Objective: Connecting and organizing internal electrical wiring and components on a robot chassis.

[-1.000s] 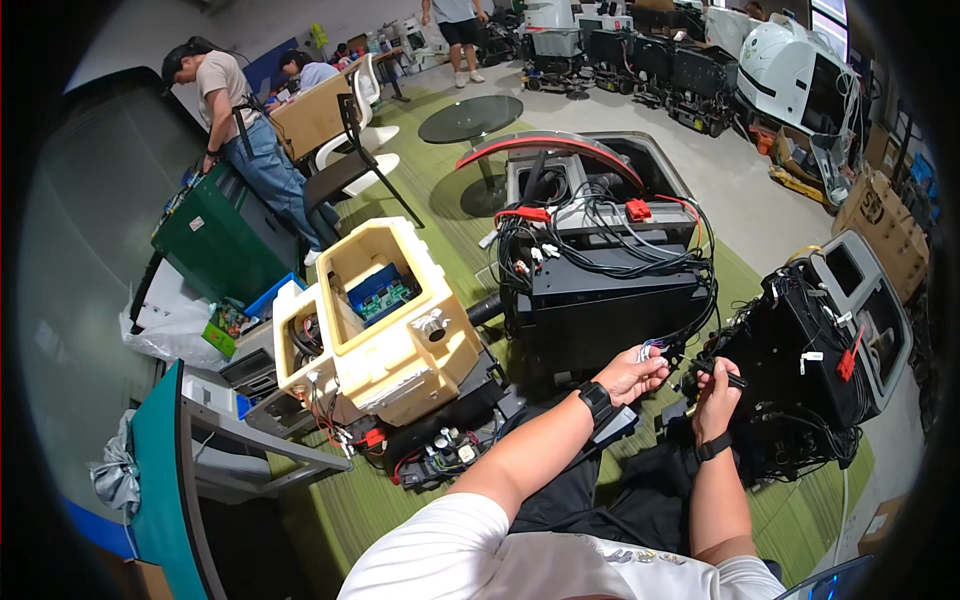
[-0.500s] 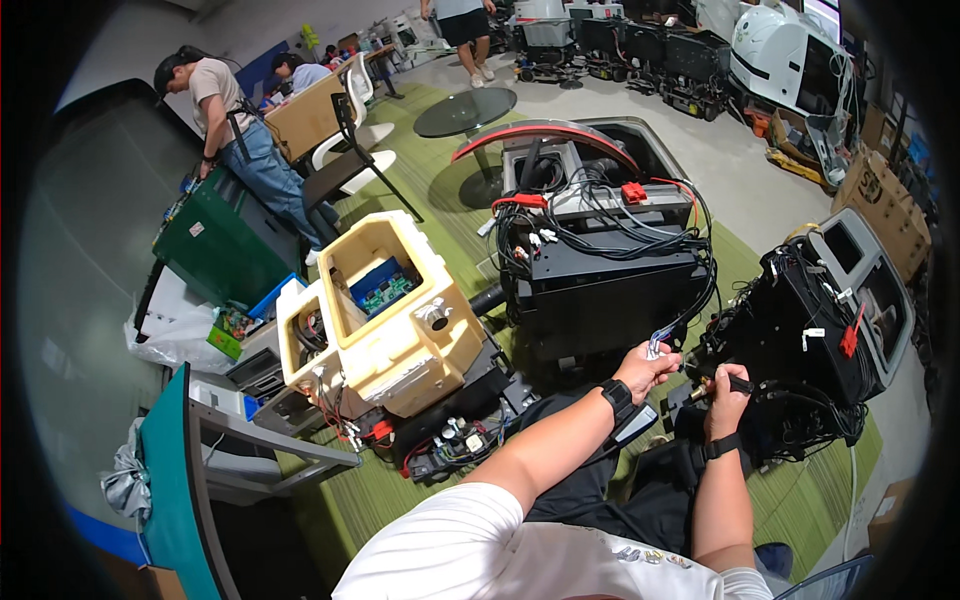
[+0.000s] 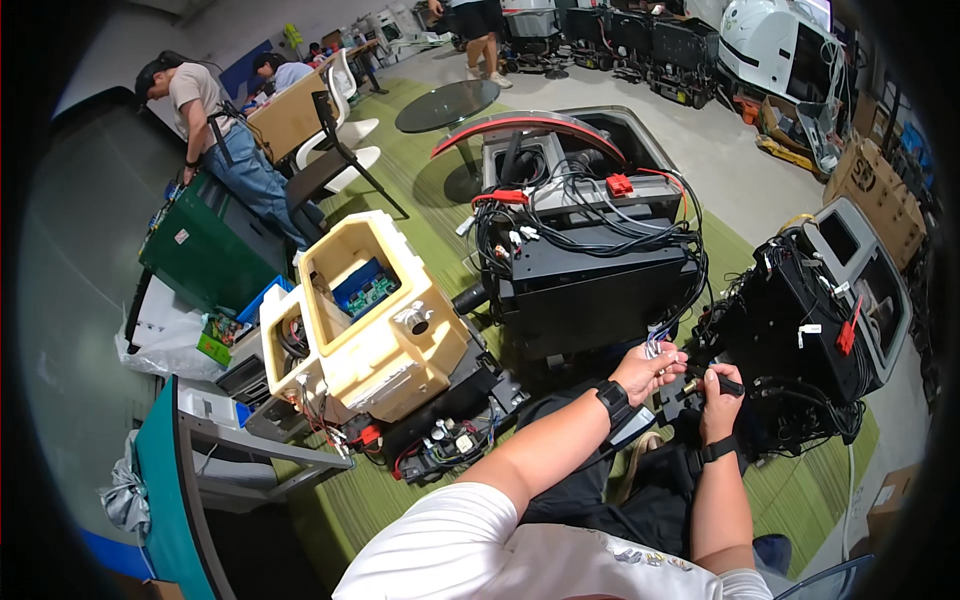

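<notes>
Bunched thin white and blue wires (image 3: 655,345) are pinched in the fingers of my left hand (image 3: 645,374), beside the lower corner of a black box-shaped machine (image 3: 600,308). My right hand (image 3: 720,408) grips a black-handled tool (image 3: 732,386); its kind cannot be made out. Both hands work close together over my lap, and the tool's tip is lost among the fingers and dark cables. Black cables (image 3: 630,238) lie looped over the machine's top, with red connectors (image 3: 619,186) among them.
A second black machine with a grey frame (image 3: 848,250) stands at the right. At the left are a cream housing (image 3: 440,358) holding a circuit board (image 3: 368,290), and a teal-topped table (image 3: 160,470). Beyond them a person (image 3: 215,130) bends over a green box (image 3: 205,240).
The whole view has shifted slightly, with the machines now a little further left. My hands stay close together, the right one slightly nearer the left, still holding the wires and tool.
</notes>
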Tool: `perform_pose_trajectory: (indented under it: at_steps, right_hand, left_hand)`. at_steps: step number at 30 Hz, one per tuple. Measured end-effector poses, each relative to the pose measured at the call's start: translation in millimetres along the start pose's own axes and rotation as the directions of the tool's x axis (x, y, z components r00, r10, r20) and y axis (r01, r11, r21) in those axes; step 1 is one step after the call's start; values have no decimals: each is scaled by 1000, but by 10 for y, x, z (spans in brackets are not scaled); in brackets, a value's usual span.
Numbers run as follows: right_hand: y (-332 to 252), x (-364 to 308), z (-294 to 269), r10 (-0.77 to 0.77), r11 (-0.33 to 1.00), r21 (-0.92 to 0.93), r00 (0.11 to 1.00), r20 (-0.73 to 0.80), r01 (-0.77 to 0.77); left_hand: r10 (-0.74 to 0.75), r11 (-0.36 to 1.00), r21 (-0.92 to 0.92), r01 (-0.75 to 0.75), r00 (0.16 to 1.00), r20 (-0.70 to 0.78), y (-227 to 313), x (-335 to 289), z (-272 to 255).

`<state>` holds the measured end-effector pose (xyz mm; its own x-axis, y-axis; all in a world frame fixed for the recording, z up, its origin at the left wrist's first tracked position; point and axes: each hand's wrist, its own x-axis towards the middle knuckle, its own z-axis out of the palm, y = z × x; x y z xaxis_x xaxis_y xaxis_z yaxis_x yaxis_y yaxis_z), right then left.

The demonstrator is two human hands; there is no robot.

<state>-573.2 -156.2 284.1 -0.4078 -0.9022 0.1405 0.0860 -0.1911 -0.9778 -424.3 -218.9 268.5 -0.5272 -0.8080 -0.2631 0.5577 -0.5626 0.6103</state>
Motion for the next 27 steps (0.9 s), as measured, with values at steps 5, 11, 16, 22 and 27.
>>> perform_pose_trajectory:
  at_steps: [5,11,16,22,27]
  right_hand:
    - [19,-1,-32,10,1000,17,999,54,-11]
    - [3,77,196,-27,998,-57,993,117,34]
    - [18,113,166,13,997,76,995,96,-20]
    - [94,121,61,6,987,160,1000,23,-10]
    - [109,96,33,-18,991,135,998,53,10]
  left_hand:
    - [-26,999,43,25,999,21,16,5,-14]
    - [18,999,36,-19,1000,20,187,2,-175]
    - [-8,999,41,9,999,-35,252,71,-160]
    - [-47,998,-28,47,999,5,241,69,-131]
    - [-39,999,11,39,999,1,227,45,-146]
